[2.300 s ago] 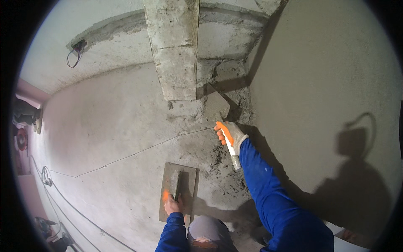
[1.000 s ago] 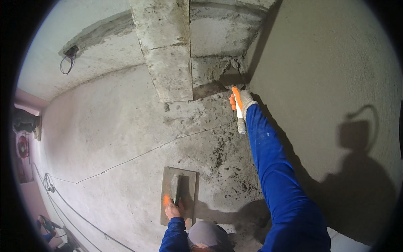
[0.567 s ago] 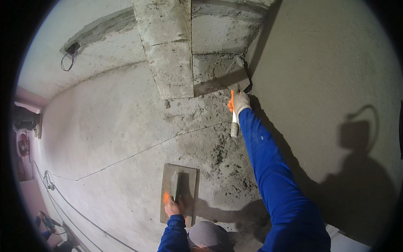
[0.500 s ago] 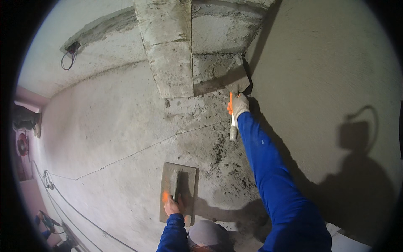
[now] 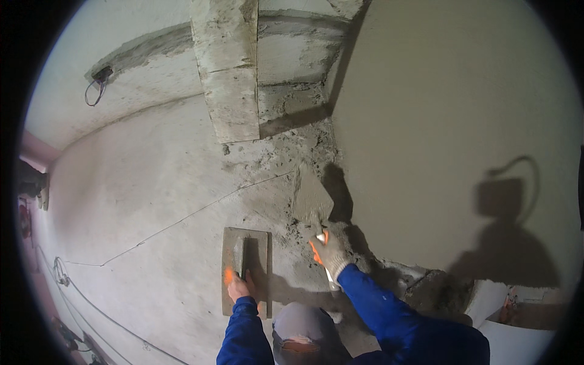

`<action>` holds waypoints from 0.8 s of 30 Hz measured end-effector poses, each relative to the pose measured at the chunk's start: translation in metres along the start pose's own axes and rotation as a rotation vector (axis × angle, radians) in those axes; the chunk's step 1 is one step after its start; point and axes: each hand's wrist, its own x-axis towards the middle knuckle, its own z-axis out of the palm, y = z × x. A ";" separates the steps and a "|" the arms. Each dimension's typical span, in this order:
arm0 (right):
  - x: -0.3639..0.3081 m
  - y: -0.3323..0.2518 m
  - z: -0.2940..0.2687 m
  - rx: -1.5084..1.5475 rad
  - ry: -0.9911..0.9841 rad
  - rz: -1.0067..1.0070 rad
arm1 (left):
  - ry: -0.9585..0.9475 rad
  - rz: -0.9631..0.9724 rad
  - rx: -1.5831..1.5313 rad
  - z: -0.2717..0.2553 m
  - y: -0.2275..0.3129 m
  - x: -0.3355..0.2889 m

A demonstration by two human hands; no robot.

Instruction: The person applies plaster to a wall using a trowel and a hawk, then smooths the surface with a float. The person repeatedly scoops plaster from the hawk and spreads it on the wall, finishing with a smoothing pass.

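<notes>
My left hand [image 5: 241, 286] is closed around the handle of a rectangular plastering float [image 5: 260, 267], its board flat behind the hand. In my right hand [image 5: 328, 252], in a pale glove with orange on it, is a trowel [image 5: 313, 194] with a whitish handle. The trowel's broad blade points up and away, over rough, mortar-spattered grey ground beside the smooth plastered wall [image 5: 426, 121]. Whether the blade touches the surface, I cannot tell. Both of my arms have blue sleeves.
A mortar-stained board [image 5: 228, 91] stands out at the top. A box with loose wires [image 5: 102, 76] sits at upper left. Cables [image 5: 115, 313] run along the lower left. A white container [image 5: 517, 340] lies at lower right, and a grey cap [image 5: 307, 331] at the lower edge.
My right hand and the trowel have come down and nearer, from the upper corner by the wall. The left hand still holds the float. The view has shifted somewhat to the right.
</notes>
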 end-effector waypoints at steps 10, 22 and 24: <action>-0.116 0.111 -0.093 -0.490 -0.102 -0.008 | -0.057 0.000 -0.021 0.003 -0.005 0.003; -0.099 0.152 -0.057 -0.420 -0.284 0.069 | -0.060 0.001 0.011 0.002 -0.003 0.003; -0.076 0.143 -0.047 0.020 -0.338 0.448 | -0.059 -0.003 0.020 0.001 -0.001 0.004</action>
